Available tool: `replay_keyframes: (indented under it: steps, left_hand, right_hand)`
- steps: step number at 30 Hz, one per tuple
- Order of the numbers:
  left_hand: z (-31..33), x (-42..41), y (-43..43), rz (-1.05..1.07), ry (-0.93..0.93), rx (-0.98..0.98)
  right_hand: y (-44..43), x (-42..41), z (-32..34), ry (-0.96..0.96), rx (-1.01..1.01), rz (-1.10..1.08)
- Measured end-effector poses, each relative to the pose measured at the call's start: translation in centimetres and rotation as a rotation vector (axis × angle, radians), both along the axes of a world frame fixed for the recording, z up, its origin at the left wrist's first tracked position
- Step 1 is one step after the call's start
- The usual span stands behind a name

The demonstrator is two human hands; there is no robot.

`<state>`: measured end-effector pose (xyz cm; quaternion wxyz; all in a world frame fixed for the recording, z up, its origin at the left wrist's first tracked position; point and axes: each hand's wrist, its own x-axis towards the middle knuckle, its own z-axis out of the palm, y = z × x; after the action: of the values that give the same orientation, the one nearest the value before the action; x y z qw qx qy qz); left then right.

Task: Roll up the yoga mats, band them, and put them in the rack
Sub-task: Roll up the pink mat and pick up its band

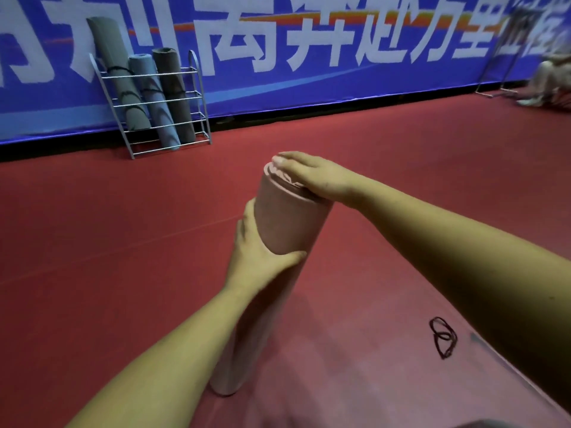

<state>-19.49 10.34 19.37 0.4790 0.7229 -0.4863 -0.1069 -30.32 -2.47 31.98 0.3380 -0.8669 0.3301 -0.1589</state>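
Red floor [123, 242]; blue banner [370, 81] w/ white characters behind. metal rack [202, 100] leans on it, holding 3 grey rolled mats [154, 97]. Top-right corner is blurred, can't tell what's there. pink rolled mat [278, 230] stands tilted on the floor, spiral end up, no band on it. left grip [256, 242] is curled round its upper part. right grip [312, 174] lies flat on the top end, fingers straight. black bands [444, 336] lie on the floor nearby.

I am reading just one piece of lettering: large white Chinese characters [312, 35] running along the long blue fabric banner [340, 81] behind and to the right of the silver wire rack [200, 89]. The frame edge is cropping their tops. Right of the rack I am making out 奔, 万 and 里. The others, and the blurred ones farthest from the rack, I am not managing to read.
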Motion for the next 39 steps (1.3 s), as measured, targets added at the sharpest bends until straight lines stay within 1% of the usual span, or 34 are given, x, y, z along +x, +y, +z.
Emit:
replay_keyframes:
  steps: [1, 3, 5, 7, 8, 10, 13, 15, 19, 22, 25, 28, 30, 31, 32, 35, 37, 39]
  left_hand:
    - [-0.2, -1.2, -1.0, -0.007, -0.031, 0.018]
    - [-0.6, -3.5, -3.3, -0.025, -0.083, 0.073]
    - [-1.3, -5.7, -5.7, -0.021, -0.127, 0.129]
    - [-2.2, -7.7, -8.0, -0.006, -0.183, 0.167]
    - [-2.7, -8.6, -8.9, -0.004, -0.212, 0.183]
    - [-3.8, -10.3, -10.8, -0.021, -0.267, 0.217]
    - [-5.9, -12.9, -13.6, -0.066, -0.347, 0.274]
    - [-7.5, -14.6, -15.3, -0.09, -0.397, 0.305]
    - [-11.3, -17.4, -17.5, -0.132, -0.524, 0.35]
    - [-13.8, -19.0, -18.3, -0.163, -0.596, 0.354]
    - [-15.4, -19.8, -18.8, -0.194, -0.634, 0.354]
    - [-16.3, -20.0, -19.2, -0.205, -0.658, 0.356]
    - [-16.6, -19.9, -19.3, -0.209, -0.665, 0.373]
    - [-16.8, -19.9, -19.3, -0.211, -0.67, 0.381]
    - [-16.9, -19.7, -19.4, -0.209, -0.676, 0.387]
    - [-17.1, -18.8, -19.2, -0.193, -0.664, 0.425]
    - [-16.8, -17.7, -18.3, -0.166, -0.664, 0.44]
    - [-16.0, -16.3, -16.7, -0.142, -0.667, 0.426]
  right_hand:
    - [-1.3, -1.8, -0.3, -0.115, 0.12, -0.074]
    - [-4.4, -5.8, -1.5, -0.333, 0.333, -0.304]
    - [-7.3, -9.8, -4.0, -0.476, 0.448, -0.546]
    - [-10.0, -14.0, -8.3, -0.47, 0.46, -0.74]
    - [-10.8, -16.0, -10.9, -0.424, 0.463, -0.811]
    - [-11.6, -19.9, -17.0, -0.274, 0.477, -0.883]
    - [-12.4, -24.8, -26.6, 0.093, 0.413, -0.853]
    - [-11.9, -27.2, -31.8, 0.332, 0.383, -0.837]
    - [-10.2, -29.5, -39.6, 0.591, 0.381, -0.795]
    - [-9.2, -30.3, -44.3, 0.626, 0.446, -0.784]
    - [-9.3, -31.6, -47.6, 0.673, 0.43, -0.825]
    - [-10.0, -33.0, -49.2, 0.693, 0.377, -0.882]
    - [-10.2, -33.6, -49.6, 0.639, 0.415, -0.964]
    - [-10.1, -33.9, -49.9, 0.64, 0.432, -0.968]
    - [-9.9, -34.0, -50.0, 0.649, 0.448, -0.944]
    - [-9.0, -33.2, -49.2, 0.646, 0.449, -0.778]
    - [-8.8, -31.7, -47.0, 0.574, 0.427, -0.699]
    - [-9.1, -29.6, -43.2, 0.463, 0.408, -0.65]
